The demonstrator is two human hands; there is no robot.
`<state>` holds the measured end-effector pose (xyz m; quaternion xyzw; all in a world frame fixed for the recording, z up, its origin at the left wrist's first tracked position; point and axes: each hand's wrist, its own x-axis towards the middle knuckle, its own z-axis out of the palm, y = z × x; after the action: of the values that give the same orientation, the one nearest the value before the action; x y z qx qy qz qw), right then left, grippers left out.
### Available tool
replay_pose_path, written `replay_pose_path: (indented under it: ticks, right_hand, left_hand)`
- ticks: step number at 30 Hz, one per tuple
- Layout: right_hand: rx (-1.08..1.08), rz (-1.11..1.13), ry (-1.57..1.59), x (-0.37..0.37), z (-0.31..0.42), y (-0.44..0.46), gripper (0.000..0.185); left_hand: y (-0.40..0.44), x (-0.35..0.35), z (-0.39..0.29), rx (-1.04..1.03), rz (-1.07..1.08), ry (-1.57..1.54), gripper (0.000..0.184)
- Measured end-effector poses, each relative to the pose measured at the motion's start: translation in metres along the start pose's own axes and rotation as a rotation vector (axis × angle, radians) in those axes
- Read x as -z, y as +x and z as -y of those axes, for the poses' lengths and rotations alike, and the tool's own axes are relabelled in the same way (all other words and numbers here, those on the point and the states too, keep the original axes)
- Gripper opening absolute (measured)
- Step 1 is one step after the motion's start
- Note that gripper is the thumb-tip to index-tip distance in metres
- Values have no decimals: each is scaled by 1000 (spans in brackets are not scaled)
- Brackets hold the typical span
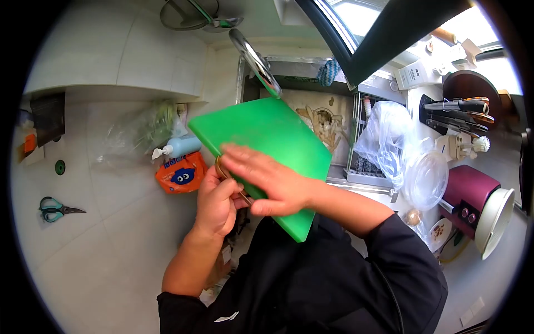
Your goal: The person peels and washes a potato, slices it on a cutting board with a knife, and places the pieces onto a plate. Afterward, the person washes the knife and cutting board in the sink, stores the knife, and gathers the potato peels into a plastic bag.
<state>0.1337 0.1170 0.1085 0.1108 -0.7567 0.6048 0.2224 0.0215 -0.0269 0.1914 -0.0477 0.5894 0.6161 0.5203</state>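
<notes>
A bright green cutting board (283,131) is held up at a tilt in front of the sink, its far edge close under the faucet. My left hand (217,203) is closed around the near left edge of the board, beside a thin brownish metal-looking handle (224,170). Fingers stretched and together, my right hand (267,178) lies flat against the board's upper face. Its fingertips are slightly blurred. The underside of the board and part of my left fingers are hidden.
The sink (283,100) holds pale scraps near its drain, with the faucet (256,64) arching above. Plastic bags (386,136), a knife block (450,114) and a maroon appliance (470,192) stand right. An orange packet (181,172), blue bottle (183,146) and scissors (55,209) lie left.
</notes>
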Motion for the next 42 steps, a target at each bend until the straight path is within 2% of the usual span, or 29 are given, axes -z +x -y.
replay_pose_path:
  ticks: [2,4,5,8,9,10,12,14,16,18,20,21,23,24,25,27,28,29,30,32,33,37,38,39,41,42]
  right_hand:
    - [58,-10,34,-2,-4,4,84]
    - [82,197,-346,11,-38,-12,87]
    - [-296,-14,-287,-2,-93,-46,81]
    - [-1423,308,-148,57,-246,-150,84]
    - [-1353,87,-357,39,-297,-193,75]
    - [-1351,93,-357,32,-303,-196,75]
    - [-1042,-42,-593,17,-303,-196,79]
    - [-1034,-170,-465,16,-166,-97,76]
    - [-746,-120,-317,-3,-106,-48,72]
    - [-423,-126,-107,-8,-38,1,77]
    - [-138,-77,-198,-10,-4,29,80]
    - [-135,-84,-201,-8,-5,35,80]
    - [198,-31,-160,3,-16,47,77]
    - [5,-59,-389,4,-53,27,75]
    - [-236,-79,-434,6,-104,3,72]
    - [-938,-153,-346,37,-231,-82,68]
    - [-1097,-258,-420,53,-266,-122,68]
    - [-1138,-357,-478,53,-280,-151,69]
    - [-1094,-435,-530,45,-283,-171,70]
    - [-1092,-399,-540,14,-183,-132,73]
    - [-851,-344,-431,3,-122,-106,62]
    - [-297,-250,-79,-20,37,-35,71]
    - [-123,-238,-48,-19,57,-26,75]
    - [-130,-234,-48,-18,61,-27,75]
    - [51,18,-83,-15,60,-24,78]
    - [253,100,-14,-5,16,-31,82]
  left_hand:
    - [-7,-1,-5,-16,-31,46,36]
    - [-16,-6,-14,-8,-80,84,37]
    - [-20,-2,-18,-15,-55,107,37]
    - [-35,-1,-34,-34,-26,90,38]
    - [-34,7,-39,-27,-2,69,38]
    - [-34,13,-40,-17,17,38,37]
    - [-36,7,-40,-13,-28,50,36]
    - [-36,2,-37,-9,-71,65,36]
    - [-34,-1,-34,-19,-62,78,36]
    - [-35,-4,-33,-19,-71,101,36]
    - [-37,-6,-33,-26,-58,132,37]
    - [-40,-9,-35,-46,-87,148,41]
    - [-50,-12,-44,-66,-47,162,44]
    - [-54,-10,-47,-85,-15,168,48]
    - [-56,-3,-51,-95,-10,149,51]
    - [-66,6,-58,-105,5,139,51]
    - [-64,9,-66,-122,26,140,51]
    - [-64,13,-68,-120,12,142,49]
    - [-63,13,-67,-118,9,137,49]
    - [-59,10,-66,-104,-22,116,43]
    - [-55,10,-64,-106,-19,116,43]
    - [-42,2,-55,-85,-49,154,47]
    - [-41,-2,-54,-88,-45,164,46]
    - [-44,-11,-59,-98,-24,164,34]
    - [-50,-11,-63,-94,-33,172,34]
    - [-52,-9,-69,-100,-40,187,35]
